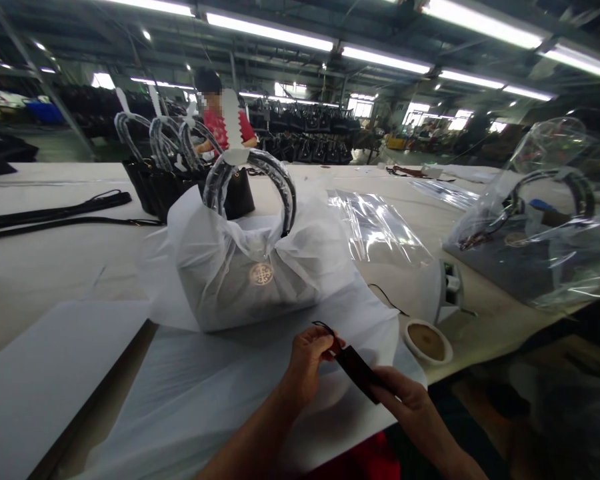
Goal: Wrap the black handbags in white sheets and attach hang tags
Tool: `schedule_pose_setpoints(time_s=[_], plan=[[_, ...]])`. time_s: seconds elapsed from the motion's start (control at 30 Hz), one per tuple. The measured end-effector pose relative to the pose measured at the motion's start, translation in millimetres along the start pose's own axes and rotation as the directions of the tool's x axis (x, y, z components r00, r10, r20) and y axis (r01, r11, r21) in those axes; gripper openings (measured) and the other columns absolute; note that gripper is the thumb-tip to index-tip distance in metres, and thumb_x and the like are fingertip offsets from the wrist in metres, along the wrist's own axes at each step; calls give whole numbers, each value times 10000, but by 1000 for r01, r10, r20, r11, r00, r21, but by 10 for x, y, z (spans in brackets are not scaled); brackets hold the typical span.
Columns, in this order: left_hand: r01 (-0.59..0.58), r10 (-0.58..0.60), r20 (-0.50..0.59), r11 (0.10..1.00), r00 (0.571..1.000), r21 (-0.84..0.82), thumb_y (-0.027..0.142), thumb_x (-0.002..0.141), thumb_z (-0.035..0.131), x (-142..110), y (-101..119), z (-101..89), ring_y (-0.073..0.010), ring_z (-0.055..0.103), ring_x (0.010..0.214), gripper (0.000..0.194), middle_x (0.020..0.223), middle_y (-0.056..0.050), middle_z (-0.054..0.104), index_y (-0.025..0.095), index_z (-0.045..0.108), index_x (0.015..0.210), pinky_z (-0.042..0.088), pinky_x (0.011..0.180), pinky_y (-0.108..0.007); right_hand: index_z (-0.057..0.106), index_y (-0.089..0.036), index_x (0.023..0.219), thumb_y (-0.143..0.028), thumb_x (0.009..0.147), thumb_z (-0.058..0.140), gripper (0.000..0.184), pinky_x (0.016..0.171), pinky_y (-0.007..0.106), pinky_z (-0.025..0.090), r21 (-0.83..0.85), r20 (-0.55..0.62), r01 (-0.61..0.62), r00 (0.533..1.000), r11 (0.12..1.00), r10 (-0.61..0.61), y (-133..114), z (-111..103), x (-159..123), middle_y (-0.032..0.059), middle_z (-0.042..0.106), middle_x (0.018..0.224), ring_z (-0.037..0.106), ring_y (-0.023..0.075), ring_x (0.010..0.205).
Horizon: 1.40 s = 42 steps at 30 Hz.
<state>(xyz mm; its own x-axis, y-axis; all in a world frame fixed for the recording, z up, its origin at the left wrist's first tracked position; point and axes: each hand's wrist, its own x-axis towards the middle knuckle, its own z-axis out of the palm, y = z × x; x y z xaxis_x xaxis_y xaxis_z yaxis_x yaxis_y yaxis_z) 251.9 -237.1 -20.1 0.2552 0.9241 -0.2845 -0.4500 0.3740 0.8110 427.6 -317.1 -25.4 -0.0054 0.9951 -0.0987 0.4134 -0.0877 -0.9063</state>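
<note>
My left hand [310,360] pinches the thin black cord of a dark hang tag [356,370], its loop sticking out past the fingertips. The tag's lower end is gripped by my right hand [405,397], thumb on top. Both hands are over white tissue paper [220,373] spread on the table. Just beyond them stands a handbag [250,287] wrapped in thin white tissue, with a round metal emblem showing through. Its handles [275,180] are covered in clear plastic and rise out of the paper, a white notched strip [234,123] fixed at their top.
Behind are several black handbags [150,187] and a person in red [230,127]. Black straps [55,213] and white sheets [55,373] lie left. To the right are clear plastic bags [380,227], a tape roll [429,342] and a handbag in plastic [525,247].
</note>
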Motion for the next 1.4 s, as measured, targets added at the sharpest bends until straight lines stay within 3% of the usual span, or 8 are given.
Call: schedule_pose_setpoints(time_s=[0.57, 0.83, 0.97, 1.1, 1.2, 1.3, 1.33, 1.4], plan=[[21, -21, -35, 1000, 999, -10, 311, 572, 609, 58, 49, -18, -130, 536, 554, 205, 661, -74, 672, 133, 624, 671, 357, 559, -251, 706, -194, 893, -414, 796, 568, 277, 625, 229, 492, -74, -19, 27, 999, 997, -29, 33, 12, 6, 18, 682, 739, 612, 172, 679], [-3, -6, -165, 999, 986, -53, 308, 513, 616, 140, 71, -58, -139, 546, 543, 239, 628, -73, 660, 139, 615, 682, 347, 524, -243, 692, -195, 880, -388, 819, 556, 244, 637, 199, 485, -153, 21, 84, 996, 985, -82, 48, 5, -29, 11, 682, 741, 631, 160, 690], [-72, 52, -249, 995, 967, -69, 311, 498, 630, 196, 147, -124, -122, 513, 521, 244, 564, -26, 617, 152, 611, 683, 340, 513, -234, 677, -188, 846, -389, 849, 520, 255, 617, 194, 472, -230, 74, 108, 993, 967, -93, 120, -6, -65, 7, 664, 721, 617, 154, 683], [-144, 124, -269, 988, 955, -57, 313, 515, 666, 196, 294, -191, -94, 454, 486, 192, 492, 30, 535, 166, 598, 619, 333, 511, -226, 650, -185, 778, -370, 869, 492, 260, 551, 191, 461, -337, 125, 168, 983, 926, -132, 132, -31, -78, -1, 627, 649, 591, 136, 603], [-207, 200, -239, 978, 950, -1, 282, 531, 664, 126, 414, -203, -95, 443, 483, 141, 470, 30, 528, 170, 613, 601, 329, 514, -227, 645, -210, 845, -343, 844, 545, 166, 609, 219, 507, -440, 37, 287, 953, 851, -302, -44, -18, -39, 26, 653, 771, 623, 155, 678], [-280, 298, -131, 950, 946, 137, 275, 570, 671, 6, 526, -178, -106, 468, 532, 114, 523, 10, 568, 172, 647, 612, 343, 540, -227, 596, -235, 1094, -352, 811, 604, 306, 760, 287, 536, -483, -136, 392, 849, 783, -510, -392, 112, 102, 76, 652, 1003, 637, 198, 888], [-316, 337, -86, 929, 938, 194, 276, 590, 673, -38, 561, -169, -114, 484, 561, 107, 558, 1, 587, 174, 658, 620, 356, 558, -229, 563, -233, 1159, -360, 810, 603, 373, 809, 312, 530, -459, -177, 412, 826, 787, -536, -525, 188, 173, 89, 642, 1065, 625, 212, 959], [-415, 437, -4, 858, 900, 302, 259, 625, 665, -123, 627, -166, -131, 514, 613, 80, 629, -18, 615, 179, 672, 623, 382, 588, -239, 537, -219, 1193, -386, 819, 578, 412, 856, 338, 516, -324, -199, 432, 839, 842, -507, -777, 376, 328, 99, 637, 1106, 606, 225, 1025]])
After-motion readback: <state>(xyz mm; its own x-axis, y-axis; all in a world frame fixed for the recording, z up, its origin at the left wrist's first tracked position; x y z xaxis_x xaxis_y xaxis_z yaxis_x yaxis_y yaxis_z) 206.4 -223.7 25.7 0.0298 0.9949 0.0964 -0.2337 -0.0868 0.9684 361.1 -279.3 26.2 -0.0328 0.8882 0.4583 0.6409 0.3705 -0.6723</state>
